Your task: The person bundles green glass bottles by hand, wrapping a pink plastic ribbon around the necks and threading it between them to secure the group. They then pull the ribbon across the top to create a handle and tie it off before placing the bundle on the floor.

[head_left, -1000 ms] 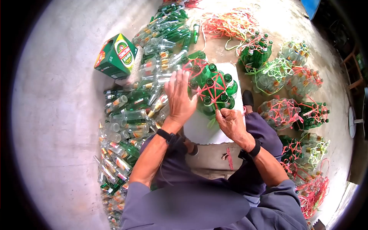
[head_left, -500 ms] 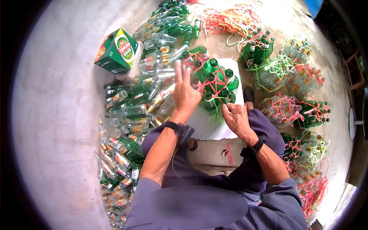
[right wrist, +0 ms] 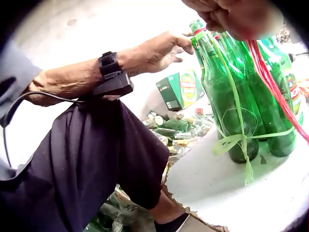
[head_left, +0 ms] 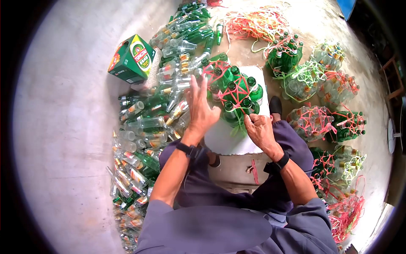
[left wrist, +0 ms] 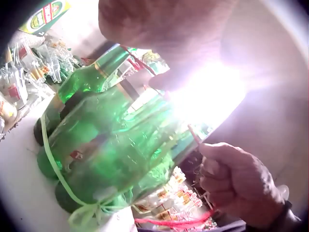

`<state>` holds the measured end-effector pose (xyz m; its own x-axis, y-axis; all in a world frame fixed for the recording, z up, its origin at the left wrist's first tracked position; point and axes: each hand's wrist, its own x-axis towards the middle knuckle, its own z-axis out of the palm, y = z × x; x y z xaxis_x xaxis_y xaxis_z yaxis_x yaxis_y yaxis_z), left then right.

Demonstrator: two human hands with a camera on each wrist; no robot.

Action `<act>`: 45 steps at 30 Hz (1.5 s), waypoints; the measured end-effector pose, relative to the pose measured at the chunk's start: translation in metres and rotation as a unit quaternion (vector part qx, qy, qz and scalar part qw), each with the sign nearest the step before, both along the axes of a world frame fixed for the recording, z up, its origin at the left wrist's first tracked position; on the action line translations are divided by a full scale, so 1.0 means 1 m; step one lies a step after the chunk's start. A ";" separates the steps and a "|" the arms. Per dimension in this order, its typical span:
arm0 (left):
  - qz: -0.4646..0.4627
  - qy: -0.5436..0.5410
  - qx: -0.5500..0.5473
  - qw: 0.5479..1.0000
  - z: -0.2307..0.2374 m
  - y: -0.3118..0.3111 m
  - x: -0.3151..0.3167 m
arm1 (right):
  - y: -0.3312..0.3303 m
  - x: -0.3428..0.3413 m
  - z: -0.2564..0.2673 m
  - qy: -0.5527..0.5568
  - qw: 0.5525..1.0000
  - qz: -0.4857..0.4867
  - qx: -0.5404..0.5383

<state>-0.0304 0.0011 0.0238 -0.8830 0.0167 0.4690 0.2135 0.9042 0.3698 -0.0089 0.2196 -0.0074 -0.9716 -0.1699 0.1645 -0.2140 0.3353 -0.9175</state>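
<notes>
Green glass bottles stand upright in a bundle on a white board. Red plastic strapping criss-crosses between their necks, and a light green strap tied in a bow rings them low down. My right hand pinches a red strap at the bundle's near right corner, beside the bottle tops. On the left side of the necks my left hand is raised, its index and middle fingers stretched out and its thumb pointing toward the bundle.
Many loose clear and green bottles lie heaped to the left. A green beer carton stands behind them. On the right are several strapped bottle bundles. A tangle of red and yellow strapping lies at the back.
My left hand moved in toward the necks, then drew slightly back left from the red strapping. The right hand shifted a little right and keeps its pinch on the strap.
</notes>
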 end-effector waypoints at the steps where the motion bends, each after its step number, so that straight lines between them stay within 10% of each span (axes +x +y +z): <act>1: -0.022 0.022 0.016 0.999 0.003 0.004 0.008 | 0.000 0.000 0.001 0.008 1.000 -0.001 0.003; 10: -0.137 -0.027 -0.126 0.982 0.002 0.047 -0.004 | 0.000 -0.001 0.001 -0.036 0.999 0.002 -0.008; 45: -0.053 0.096 -0.004 0.994 -0.001 0.058 0.025 | 0.003 0.007 0.031 0.034 0.998 0.012 0.057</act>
<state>-0.0056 0.0587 0.0228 -0.7704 0.1097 0.6281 0.3743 0.8753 0.3062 -0.0017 0.2225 0.0235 -0.9543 -0.2144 0.2081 -0.2836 0.4312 -0.8565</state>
